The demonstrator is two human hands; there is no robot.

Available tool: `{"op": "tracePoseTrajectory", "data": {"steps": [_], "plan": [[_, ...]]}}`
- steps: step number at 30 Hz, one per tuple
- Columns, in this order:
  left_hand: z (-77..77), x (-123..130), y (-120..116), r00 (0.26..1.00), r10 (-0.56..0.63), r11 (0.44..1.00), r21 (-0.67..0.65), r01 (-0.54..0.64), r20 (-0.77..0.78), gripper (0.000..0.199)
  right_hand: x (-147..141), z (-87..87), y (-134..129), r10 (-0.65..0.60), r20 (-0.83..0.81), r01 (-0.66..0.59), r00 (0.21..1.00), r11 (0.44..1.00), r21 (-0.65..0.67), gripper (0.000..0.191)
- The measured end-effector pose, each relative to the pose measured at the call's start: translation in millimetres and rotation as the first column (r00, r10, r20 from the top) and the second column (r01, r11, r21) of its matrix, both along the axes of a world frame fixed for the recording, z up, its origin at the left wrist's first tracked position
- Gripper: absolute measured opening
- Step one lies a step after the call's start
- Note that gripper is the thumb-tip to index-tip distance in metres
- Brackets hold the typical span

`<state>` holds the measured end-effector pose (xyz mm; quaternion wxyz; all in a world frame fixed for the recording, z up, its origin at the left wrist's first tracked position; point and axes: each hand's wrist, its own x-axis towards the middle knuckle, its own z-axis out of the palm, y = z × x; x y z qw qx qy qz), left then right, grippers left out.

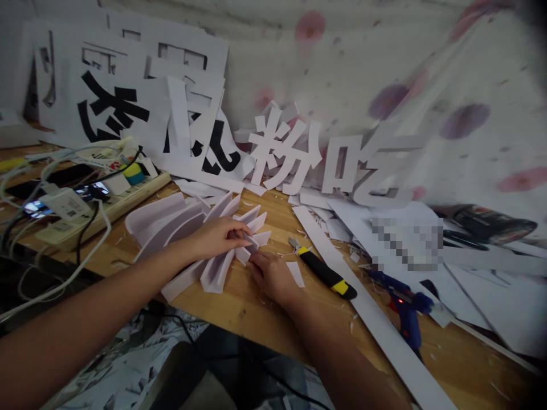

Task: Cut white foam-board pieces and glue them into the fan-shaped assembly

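Note:
A white three-dimensional character [216, 276] made of board, with thin upright side walls, lies on the wooden table in front of me. My left hand [222, 236] reaches over it from the left, with thumb and fingers pinched on one of its walls near the right side. Close beside, my right hand [276, 278] has its fingers closed at the lower edge of the same part; its fingertips are partly hidden. A small white offcut [295, 274] lies right of that hand. Further right is a black and yellow utility knife [325, 272].
A long white strip [371, 313] runs along the table [239, 310], with a blue glue gun [404, 307] beyond it. Finished white characters [284, 151] stand at the back. A power strip [102, 210] with cables is at left. Cut sheets [145, 85] lean behind.

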<state>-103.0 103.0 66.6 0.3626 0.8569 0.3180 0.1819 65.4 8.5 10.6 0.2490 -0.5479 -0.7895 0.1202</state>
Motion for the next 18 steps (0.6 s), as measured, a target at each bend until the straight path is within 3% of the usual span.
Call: {"op": "tracePoseTrajectory", "data": {"steps": [3, 7, 12, 16, 18], "plan": [[5.0, -2.8, -0.8, 0.998, -0.058, 0.998, -0.022, 0.058, -0.005, 0.032, -3.4, 0.6, -0.6, -0.066, -0.024, 0.066, 0.998, 0.998, 0.023, 0.013], [14.7, -3.4, -8.0, 0.992, -0.086, 0.996, -0.006, 0.086, -0.094, 0.029, -1.5, 6.8, -4.5, -0.081, -0.237, 0.088, 0.968, 0.996, 0.020, 0.014], [25.8, 8.5, -43.4, 0.972, -0.044, 0.997, 0.058, 0.059, -0.230, 0.028, 7.6, 32.5, -19.4, -0.051, -0.453, 0.018, 0.890, 0.997, -0.078, 0.015], [17.8, 28.0, -78.0, 0.976, 0.027, 0.996, -0.078, -0.045, -0.215, 0.027, 21.6, 50.7, -31.1, 0.034, -0.464, -0.126, 0.885, 0.977, -0.169, 0.012], [7.7, 40.6, -89.8, 0.992, 0.071, 0.985, -0.150, -0.086, -0.103, 0.030, 37.0, 51.6, -33.4, -0.022, -0.462, -0.071, 0.886, 0.981, -0.182, 0.015]]}}
